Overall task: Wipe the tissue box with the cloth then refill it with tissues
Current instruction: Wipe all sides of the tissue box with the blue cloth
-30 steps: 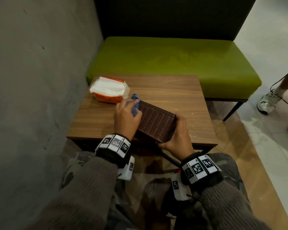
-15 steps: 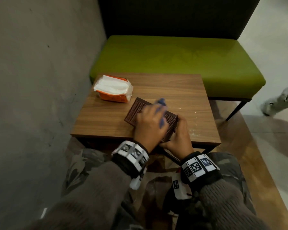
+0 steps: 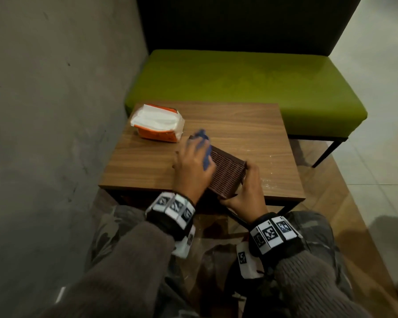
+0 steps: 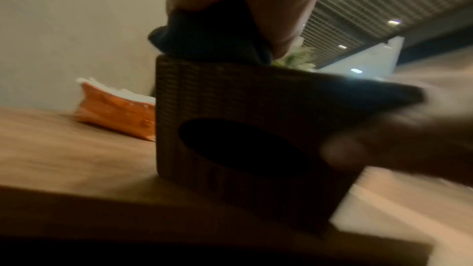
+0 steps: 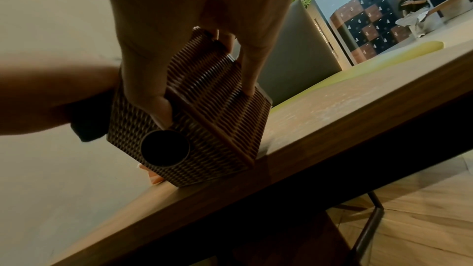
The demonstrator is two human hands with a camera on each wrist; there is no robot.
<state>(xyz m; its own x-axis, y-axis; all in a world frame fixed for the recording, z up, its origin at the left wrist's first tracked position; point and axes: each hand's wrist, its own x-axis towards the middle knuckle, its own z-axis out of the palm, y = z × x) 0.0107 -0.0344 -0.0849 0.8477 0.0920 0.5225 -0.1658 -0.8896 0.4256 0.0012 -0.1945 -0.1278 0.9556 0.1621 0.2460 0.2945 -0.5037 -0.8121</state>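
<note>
A small wooden table (image 3: pixel 228 125) stands in a corner, a grey wall to its left and a green bench (image 3: pixel 239 86) behind it. Everything below is placed relative to the tissue box (image 3: pixel 225 174), a brown woven case tipped on its side near the table's front edge, its dispensing hole facing the person.

Left of the box and further back lies the pack of tissues (image 3: pixel 157 122), orange wrapper torn open, white sheets showing, just apart from the box.

On the box's upper face, at its left end, the left hand (image 3: pixel 192 167) presses the blue cloth (image 3: pixel 205 145) down, fingers curled over the bunched fabric; the wrist view shows the cloth squeezed between palm and box top.

At the box's right end, the right hand (image 3: pixel 246 191) grasps it, thumb on the near face beside the hole and fingers reaching over the far side, bracing it upright.

Wiping looks under way, refilling not begun. The risks, as I judge them: the box stands close to the front edge, so a hard stroke toward the person could slide it off if the right-hand grip slackens; a leftward sweep could knock the pack; cloth could snag in the weave.
</note>
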